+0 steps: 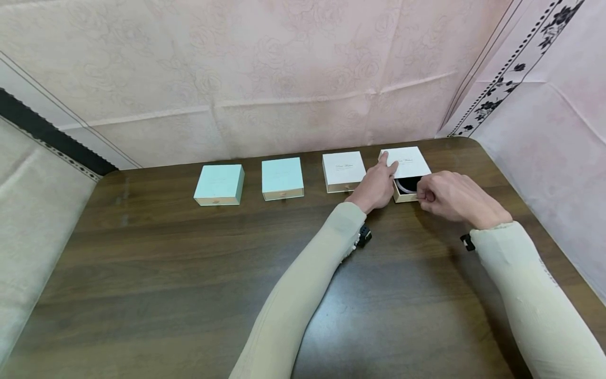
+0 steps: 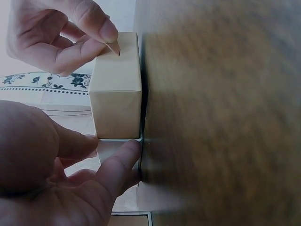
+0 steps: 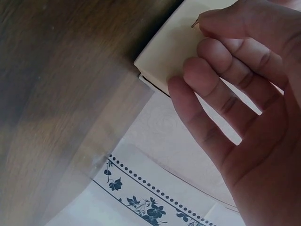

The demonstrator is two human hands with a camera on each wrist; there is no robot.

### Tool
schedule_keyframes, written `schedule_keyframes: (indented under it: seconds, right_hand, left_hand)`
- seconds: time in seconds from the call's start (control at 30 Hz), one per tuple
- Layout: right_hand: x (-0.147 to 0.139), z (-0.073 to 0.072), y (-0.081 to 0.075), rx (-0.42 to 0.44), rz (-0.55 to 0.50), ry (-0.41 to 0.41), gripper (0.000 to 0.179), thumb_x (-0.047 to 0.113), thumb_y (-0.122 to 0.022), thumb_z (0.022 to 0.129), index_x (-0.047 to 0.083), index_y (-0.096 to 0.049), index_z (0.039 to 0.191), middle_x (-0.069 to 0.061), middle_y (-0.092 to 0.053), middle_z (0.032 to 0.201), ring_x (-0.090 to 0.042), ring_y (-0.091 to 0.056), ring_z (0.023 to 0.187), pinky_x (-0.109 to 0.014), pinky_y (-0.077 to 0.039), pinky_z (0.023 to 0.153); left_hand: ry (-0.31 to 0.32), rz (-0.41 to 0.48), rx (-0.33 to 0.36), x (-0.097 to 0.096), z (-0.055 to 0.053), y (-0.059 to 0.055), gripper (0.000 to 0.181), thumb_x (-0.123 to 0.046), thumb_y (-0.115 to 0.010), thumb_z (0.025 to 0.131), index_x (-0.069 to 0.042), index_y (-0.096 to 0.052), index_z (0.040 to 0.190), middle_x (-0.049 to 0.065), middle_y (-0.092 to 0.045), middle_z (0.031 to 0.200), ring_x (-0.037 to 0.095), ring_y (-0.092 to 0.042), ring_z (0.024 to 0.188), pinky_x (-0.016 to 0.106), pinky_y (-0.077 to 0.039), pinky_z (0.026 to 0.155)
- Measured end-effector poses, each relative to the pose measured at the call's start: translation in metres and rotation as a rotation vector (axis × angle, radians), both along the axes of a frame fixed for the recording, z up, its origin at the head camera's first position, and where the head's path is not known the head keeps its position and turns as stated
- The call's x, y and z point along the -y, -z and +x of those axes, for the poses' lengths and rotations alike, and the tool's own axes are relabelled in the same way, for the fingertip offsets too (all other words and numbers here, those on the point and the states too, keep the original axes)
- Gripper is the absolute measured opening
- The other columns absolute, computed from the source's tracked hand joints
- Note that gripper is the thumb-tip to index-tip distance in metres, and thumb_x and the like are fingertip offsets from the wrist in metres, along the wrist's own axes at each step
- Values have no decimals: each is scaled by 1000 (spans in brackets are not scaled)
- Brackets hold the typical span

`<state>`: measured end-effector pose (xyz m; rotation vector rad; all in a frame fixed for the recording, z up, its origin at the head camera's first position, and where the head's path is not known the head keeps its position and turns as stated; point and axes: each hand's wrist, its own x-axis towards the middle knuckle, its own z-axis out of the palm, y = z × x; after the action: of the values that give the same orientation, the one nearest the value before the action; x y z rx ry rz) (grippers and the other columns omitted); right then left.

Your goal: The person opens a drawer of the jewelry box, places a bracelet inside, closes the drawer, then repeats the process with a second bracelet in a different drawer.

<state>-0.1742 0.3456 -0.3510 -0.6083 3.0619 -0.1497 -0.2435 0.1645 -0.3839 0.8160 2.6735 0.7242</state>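
At the right end of the row, a white drawer box (image 1: 406,160) has its cream inner drawer (image 2: 117,70) pulled partly out toward me. Something pale and curved (image 1: 408,188) shows against the drawer's black inside, largely covered by the white top. My left hand (image 1: 376,184) holds the outer sleeve at its left side, one finger lying on the top edge. Between thumb and finger, my right hand (image 1: 445,195) pinches the small ribbon pull tab (image 2: 114,47) on the drawer's front; its other fingers are curled loosely beside the drawer in the right wrist view.
Left of the held box stands another white drawer box (image 1: 344,171), shut. Further left are two mint-green drawer boxes, one nearer (image 1: 282,176) and one at the end (image 1: 219,183). All line the back of the brown wooden table (image 1: 189,295), before a pale floral cloth (image 1: 284,68).
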Motion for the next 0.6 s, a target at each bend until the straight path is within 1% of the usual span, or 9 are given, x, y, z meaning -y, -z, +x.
schedule_keyframes:
  seconds: [0.17,0.37,0.6]
  right_hand:
    - [1,-1,0,1,-1,-2,28,3,-67,80,25,-57,66,8,-47,64,-11,-46,67,-31,-34,58]
    - [1,-1,0,0,-1,-3,28,3,-67,81,25,-56,66,8,-47,64,-11,-46,67,-31,-34,58]
    - [2,-2,0,-9,-9,-7,27,2,-67,79,24,-57,66,8,-47,64,-12,-46,67,-32,-35,59]
  left_hand:
    - [-15,3,12,0,-1,0,51,-17,-33,112,-20,-30,162,4,-5,174,21,-35,153,21,-38,116]
    - [-17,15,24,0,0,0,50,-18,-31,112,-20,-30,162,4,-4,174,20,-36,152,21,-38,116]
    - [-19,28,38,0,1,-1,50,-18,-30,112,-20,-29,162,3,-3,174,20,-36,152,22,-38,116]
